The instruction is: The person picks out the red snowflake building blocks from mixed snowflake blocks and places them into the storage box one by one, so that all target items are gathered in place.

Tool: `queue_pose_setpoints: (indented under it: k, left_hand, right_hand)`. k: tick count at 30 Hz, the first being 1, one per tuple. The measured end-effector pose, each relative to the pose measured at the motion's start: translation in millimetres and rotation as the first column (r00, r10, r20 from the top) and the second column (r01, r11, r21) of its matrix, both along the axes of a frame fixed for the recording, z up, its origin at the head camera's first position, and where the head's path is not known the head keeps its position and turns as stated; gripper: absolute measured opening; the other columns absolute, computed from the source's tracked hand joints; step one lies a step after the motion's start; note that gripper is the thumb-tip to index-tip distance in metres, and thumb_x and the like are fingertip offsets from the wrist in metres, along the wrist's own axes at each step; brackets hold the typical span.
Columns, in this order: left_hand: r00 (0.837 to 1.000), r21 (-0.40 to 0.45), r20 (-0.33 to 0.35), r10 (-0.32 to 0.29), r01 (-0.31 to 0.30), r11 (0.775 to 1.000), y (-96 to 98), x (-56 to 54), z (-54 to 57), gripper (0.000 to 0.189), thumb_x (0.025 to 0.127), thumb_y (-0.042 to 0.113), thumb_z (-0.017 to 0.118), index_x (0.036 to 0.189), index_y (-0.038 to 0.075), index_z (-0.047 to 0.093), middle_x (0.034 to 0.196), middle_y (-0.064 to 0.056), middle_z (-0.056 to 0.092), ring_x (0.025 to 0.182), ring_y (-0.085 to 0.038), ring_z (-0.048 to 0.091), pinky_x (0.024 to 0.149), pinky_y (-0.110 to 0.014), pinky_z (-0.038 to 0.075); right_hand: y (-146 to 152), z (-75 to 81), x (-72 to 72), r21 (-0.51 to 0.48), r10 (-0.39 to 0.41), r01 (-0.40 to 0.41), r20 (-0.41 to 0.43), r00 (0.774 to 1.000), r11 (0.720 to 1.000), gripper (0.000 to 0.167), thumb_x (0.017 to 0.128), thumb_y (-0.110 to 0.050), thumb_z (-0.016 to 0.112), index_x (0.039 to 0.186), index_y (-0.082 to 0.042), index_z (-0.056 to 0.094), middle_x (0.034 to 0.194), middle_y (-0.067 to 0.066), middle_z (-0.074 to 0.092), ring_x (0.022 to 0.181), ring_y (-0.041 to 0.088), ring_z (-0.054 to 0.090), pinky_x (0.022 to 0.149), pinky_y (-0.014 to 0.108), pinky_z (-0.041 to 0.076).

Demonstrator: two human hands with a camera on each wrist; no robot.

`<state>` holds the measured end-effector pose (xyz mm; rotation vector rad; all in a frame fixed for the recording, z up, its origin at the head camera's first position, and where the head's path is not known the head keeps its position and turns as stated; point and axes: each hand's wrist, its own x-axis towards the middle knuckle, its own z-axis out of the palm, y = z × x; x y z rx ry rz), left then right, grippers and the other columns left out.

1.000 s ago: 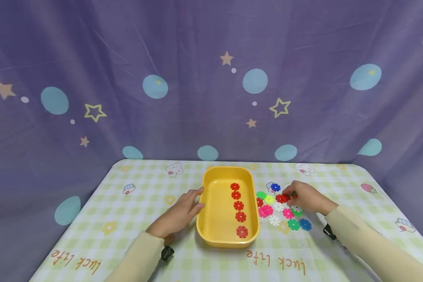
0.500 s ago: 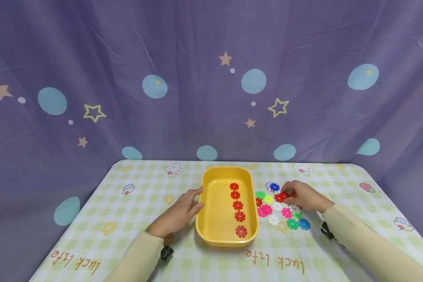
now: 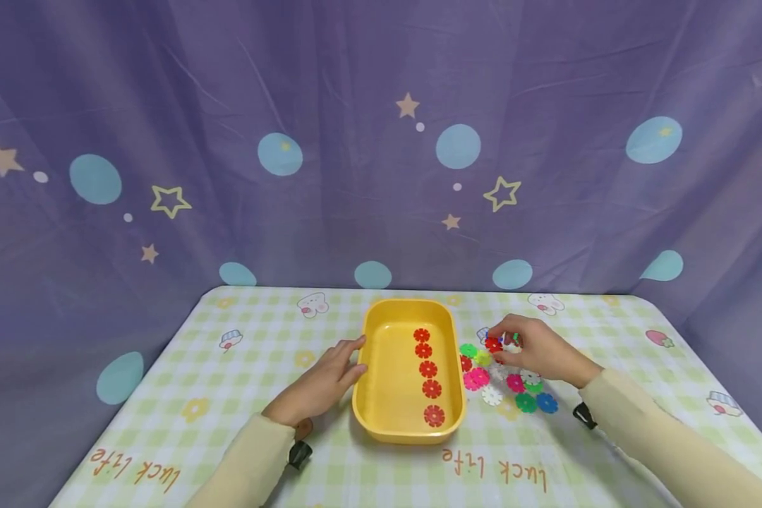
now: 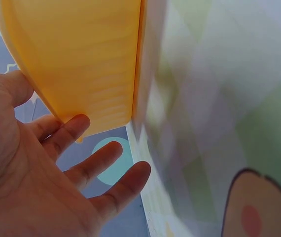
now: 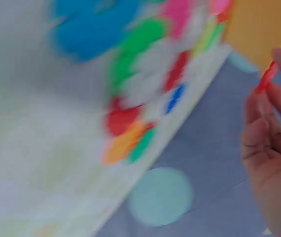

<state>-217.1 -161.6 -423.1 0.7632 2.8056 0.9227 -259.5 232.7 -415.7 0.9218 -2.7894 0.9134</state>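
- The right hand is pinching one red, notched, flower-shaped plastic disc by its edge between thumb and fingers, probably because something so flat is offering little else to grip.
- The left hand is keeping its fingers relaxed, the tips touching the left rim of a yellow plastic tray with rounded corners, seemingly steadying it.
- Beneath and beside the right hand, loose discs in green, yellow, white, pink, red and blue are lying just beyond the tray's right wall, some overlapping; that closeness should be making for short reaches.
- Inside the tray, five red discs are forming a row from far end to near end, closer to the right wall, as if being gathered by colour.
- Yellow floor is showing along the row's left, likely giving room for more.
- The counter is stretching past the loose discs towards its right edge; its far edge is meeting a purple patterned curtain.
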Motion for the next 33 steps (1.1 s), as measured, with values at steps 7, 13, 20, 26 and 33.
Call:
queue_pose_setpoints:
  k: [7,13,20,26,33]
  left_hand:
    - [1.0,0.006,0.012,0.004,-0.004,1.0,-0.7,-0.5,0.2,0.055,0.102,0.035,0.042,0.149,0.009,0.028,0.143,-0.003,0.037,0.13,-0.02,0.033,0.105,-0.043,0.029]
    - [1.0,0.01,0.009,0.003,-0.003,1.0,0.1,-0.7,0.3,0.055,0.102,0.033,0.043,0.149,0.01,0.029,0.143,-0.003,0.038,0.129,-0.02,0.034,0.105,-0.043,0.03]
    - [1.0,0.006,0.008,0.019,-0.019,1.0,0.8,0.5,-0.1,0.054,0.102,0.033,0.044,0.148,0.01,0.03,0.141,-0.003,0.039,0.127,-0.02,0.036,0.105,-0.042,0.03]
    - [0.999,0.012,0.024,0.023,-0.023,1.0,0.6,0.7,0.0,0.054,0.102,0.032,0.044,0.148,0.009,0.03,0.141,-0.003,0.039,0.128,-0.02,0.035,0.105,-0.043,0.03]
    - [0.999,0.01,0.03,0.025,-0.025,1.0,0.8,-0.8,-2.2,0.055,0.102,0.034,0.044,0.149,0.01,0.029,0.143,-0.002,0.037,0.13,-0.02,0.033,0.105,-0.044,0.03]
  right_hand:
    - [-52,20.3,25.1,-0.003,0.259,-0.262,-0.118,0.959,0.965,0.025,0.079,-0.019,0.079,0.104,-0.014,0.073,0.102,-0.01,0.062,0.095,0.012,0.056,0.079,0.031,0.05]
    - [-104,13.2,35.1,0.109,0.414,-0.409,-0.029,0.91,0.906,0.019,0.083,-0.018,0.075,0.101,-0.014,0.075,0.099,-0.011,0.063,0.096,0.006,0.053,0.088,0.026,0.045]
    - [-148,2.6,33.8,0.291,0.494,-0.489,0.062,0.867,0.822,0.011,0.083,-0.016,0.076,0.094,-0.016,0.075,0.087,-0.012,0.062,0.081,0.002,0.051,0.077,0.015,0.043]
    - [-165,-6.1,32.9,0.281,0.478,-0.491,0.118,0.871,0.825,0.016,0.081,-0.013,0.077,0.096,-0.018,0.074,0.089,-0.014,0.057,0.082,0.001,0.051,0.081,0.015,0.044]
    - [-157,3.3,33.2,0.225,0.468,-0.463,0.034,0.883,0.857,0.012,0.086,-0.017,0.072,0.098,-0.016,0.074,0.093,-0.013,0.058,0.088,0.003,0.052,0.084,0.017,0.044]
